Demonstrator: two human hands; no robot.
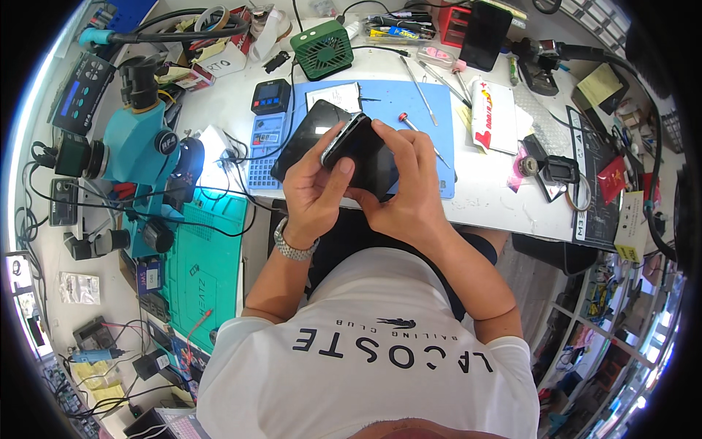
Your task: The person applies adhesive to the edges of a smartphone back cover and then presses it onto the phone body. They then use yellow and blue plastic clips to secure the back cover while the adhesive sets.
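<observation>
A black phone (364,164) with a silvery edge is tilted up between my two hands, over the front of a blue silicone mat (431,106). My left hand (318,183) grips its left side, thumb by the metal edge. My right hand (398,190) grips the other side, index finger at the top corner. Behind them a dark flat glossy slab (307,135) lies on the mat, partly hidden. A red-capped screwdriver (406,119) and a thin metal tool (420,91) lie to the right, and a small black device (270,95) stands at the mat's back left.
A teal microscope (135,146) and green mat (205,271) occupy the left, among cables. Behind are a green fan (322,51), pens (395,25) and an upright black phone (482,36). On the right lie a white packet (490,113) and a clamp-like fixture (559,170).
</observation>
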